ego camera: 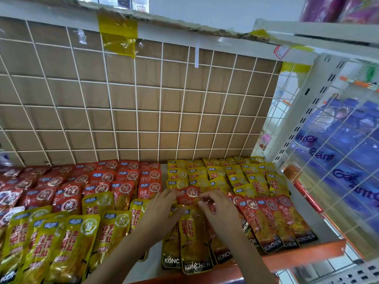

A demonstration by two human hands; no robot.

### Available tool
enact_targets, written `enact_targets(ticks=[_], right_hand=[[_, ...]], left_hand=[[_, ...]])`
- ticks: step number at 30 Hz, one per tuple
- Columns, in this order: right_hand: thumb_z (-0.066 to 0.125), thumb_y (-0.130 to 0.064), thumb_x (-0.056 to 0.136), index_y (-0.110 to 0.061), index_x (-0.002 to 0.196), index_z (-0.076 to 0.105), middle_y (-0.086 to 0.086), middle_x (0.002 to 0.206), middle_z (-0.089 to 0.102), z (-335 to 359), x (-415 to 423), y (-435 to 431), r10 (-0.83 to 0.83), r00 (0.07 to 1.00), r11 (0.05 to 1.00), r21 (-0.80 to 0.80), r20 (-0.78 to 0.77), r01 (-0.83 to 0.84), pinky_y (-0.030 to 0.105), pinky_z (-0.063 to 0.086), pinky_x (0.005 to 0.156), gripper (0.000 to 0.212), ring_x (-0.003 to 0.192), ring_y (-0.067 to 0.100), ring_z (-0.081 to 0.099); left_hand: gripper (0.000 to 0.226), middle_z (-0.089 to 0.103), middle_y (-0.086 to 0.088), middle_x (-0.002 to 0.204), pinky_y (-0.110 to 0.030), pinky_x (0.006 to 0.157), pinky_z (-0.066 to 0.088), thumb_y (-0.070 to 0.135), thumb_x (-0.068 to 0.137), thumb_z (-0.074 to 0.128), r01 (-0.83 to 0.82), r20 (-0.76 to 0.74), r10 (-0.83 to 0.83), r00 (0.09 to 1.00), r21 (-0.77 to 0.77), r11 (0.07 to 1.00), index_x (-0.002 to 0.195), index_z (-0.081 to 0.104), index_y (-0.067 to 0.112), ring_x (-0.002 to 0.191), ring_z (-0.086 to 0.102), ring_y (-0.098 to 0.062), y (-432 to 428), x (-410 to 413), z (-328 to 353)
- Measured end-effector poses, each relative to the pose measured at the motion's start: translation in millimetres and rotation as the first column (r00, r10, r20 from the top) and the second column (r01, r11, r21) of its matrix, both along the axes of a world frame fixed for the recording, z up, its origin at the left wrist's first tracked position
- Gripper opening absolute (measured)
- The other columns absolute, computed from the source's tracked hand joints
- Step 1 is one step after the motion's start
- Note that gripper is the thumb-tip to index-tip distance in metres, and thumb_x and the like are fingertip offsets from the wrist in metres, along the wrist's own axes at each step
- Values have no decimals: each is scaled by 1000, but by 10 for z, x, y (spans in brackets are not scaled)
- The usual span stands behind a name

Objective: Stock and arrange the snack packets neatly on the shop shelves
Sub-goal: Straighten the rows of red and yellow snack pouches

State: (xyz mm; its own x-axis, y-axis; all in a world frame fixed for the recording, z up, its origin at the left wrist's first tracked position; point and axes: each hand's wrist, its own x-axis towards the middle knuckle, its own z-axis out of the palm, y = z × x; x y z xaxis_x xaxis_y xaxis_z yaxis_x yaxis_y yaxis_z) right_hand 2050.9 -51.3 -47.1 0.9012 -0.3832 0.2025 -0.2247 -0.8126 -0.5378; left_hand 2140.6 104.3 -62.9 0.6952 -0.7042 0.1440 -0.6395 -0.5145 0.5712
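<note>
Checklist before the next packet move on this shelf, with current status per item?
1. Fingers of left hand rest on red packet: ok.
2. Pinch of right hand: cannot tell whether on red packet or yellow packet.
3. Centre colours sorted: not ok, red packet lies between yellow rows and yellow packet.
4. Line-up of front-right red packets: ok.

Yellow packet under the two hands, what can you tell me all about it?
The yellow packet is shiny plastic with red characters and a black bottom band reading KONCHEW. It lies flat, band toward the shelf's orange front edge, overlapping similar packets either side. The left hand touches its top left; the right hand seems to pinch its top edge.
</note>
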Motion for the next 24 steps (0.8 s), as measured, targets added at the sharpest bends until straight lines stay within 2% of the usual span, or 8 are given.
enact_targets(ticks=[4,6,8,12,14,18,21,24], right_hand=[[59,-26,90,-18,105,65,-6,105,61,16,-79,-247,-84,996,994,-62,41,86,23,47,84,18,96,9,56],[57,-37,89,-20,116,59,-6,115,57,37,-126,-341,-100,989,988,-130,-106,86,19,40,91,32,107,10,52],[54,-51,86,-24,129,49,-5,128,48,48,-149,-388,-108,955,982,-181,-276,59,23,33,101,51,120,11,44],[53,-63,80,-24,139,36,-2,138,39,87,-129,-362,-102,919,974,-226,-380,14,28,27,107,72,129,15,35],[55,-61,79,-23,143,30,0,145,34,103,-105,-354,-105,906,978,-208,-409,20,31,24,110,78,135,17,30],[63,-54,76,-22,144,28,4,149,29,137,-60,-360,-119,900,990,-117,-419,77,33,22,112,83,138,19,27],[70,-51,72,-19,139,36,3,143,38,131,-44,-383,-152,909,988,-64,-388,138,32,28,109,82,133,19,36],[75,-44,70,-18,129,40,0,129,54,126,-54,-396,-170,931,982,17,-323,186,27,39,96,74,118,16,51]], left_hand=[[39,45,8,130,-23,97,32,38,97,43,-19,-4,19,1000,8,1000,134,43,27,119,40,-11,-111,93,18],[40,45,6,131,-25,98,33,37,97,44,-43,14,43,999,30,999,135,43,25,119,40,-13,-194,176,26],[41,44,4,133,-27,99,33,39,96,46,-64,21,62,998,78,995,134,45,24,121,39,-15,-271,262,41],[52,40,2,135,-36,106,31,53,87,55,-31,80,10,997,260,965,131,48,26,129,31,-19,-396,371,71],[56,38,2,136,-36,106,31,54,84,58,-16,101,-16,995,314,949,131,48,27,130,30,-19,-437,390,74],[51,43,2,130,-34,102,34,47,80,66,-11,61,-5,998,259,966,123,51,24,124,35,-18,-481,428,57],[45,51,1,122,-31,95,38,40,77,73,5,-20,-1,1000,208,978,111,49,21,114,43,-18,-524,458,54],[43,55,1,112,-30,87,42,35,74,76,27,-70,-15,997,182,983,99,43,24,105,48,-17,-552,471,54]])
